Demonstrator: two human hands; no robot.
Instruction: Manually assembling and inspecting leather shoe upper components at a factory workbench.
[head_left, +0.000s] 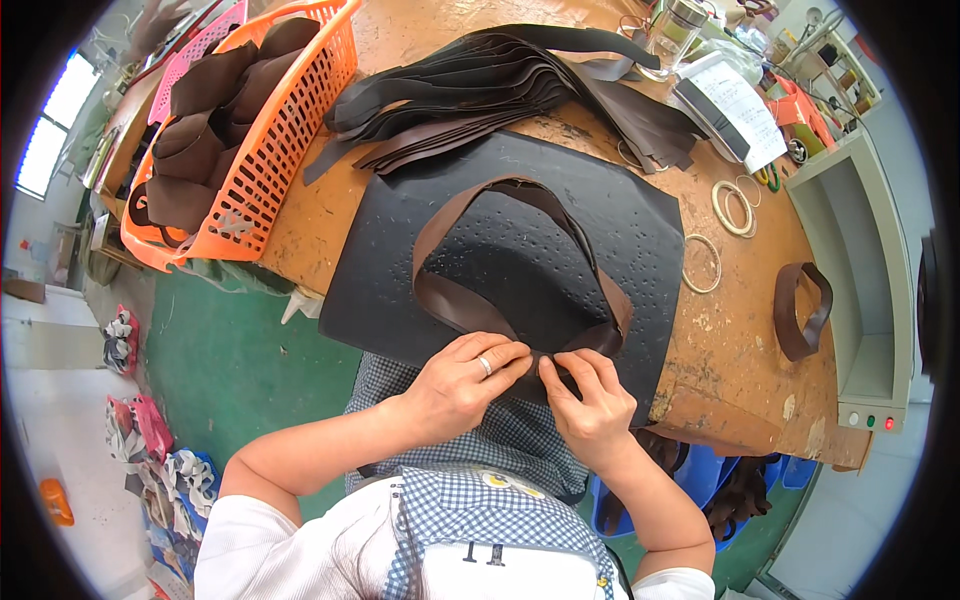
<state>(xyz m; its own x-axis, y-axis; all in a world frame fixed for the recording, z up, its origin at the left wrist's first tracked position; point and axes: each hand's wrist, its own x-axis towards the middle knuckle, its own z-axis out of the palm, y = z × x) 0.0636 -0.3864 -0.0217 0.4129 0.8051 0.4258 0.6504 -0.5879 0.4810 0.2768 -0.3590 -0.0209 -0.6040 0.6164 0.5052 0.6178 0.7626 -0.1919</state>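
Note:
A long brown leather-like strip (pixel 440 237) stands bent into a loop on a black, pitted mat (pixel 385 265). At the near edge of the mat, its two ends come together between my hands. My left hand (pixel 462 385), with a ring on one finger, pinches the strip from the left. From the right, my right hand (pixel 590 398) pinches it with thumb and fingers, close to the left fingertips. The fingers cover most of the spot where the ends meet, so I cannot tell how they overlap.
Behind the mat lies a stack of dark strips (pixel 470 80). An orange basket (pixel 265 150) of rolled brown strips stands left. At right are tape rings (pixel 733 208), a brown loop (pixel 803 312) and a grey open-fronted machine (pixel 870 270). Blue bins (pixel 705 475) sit below the table.

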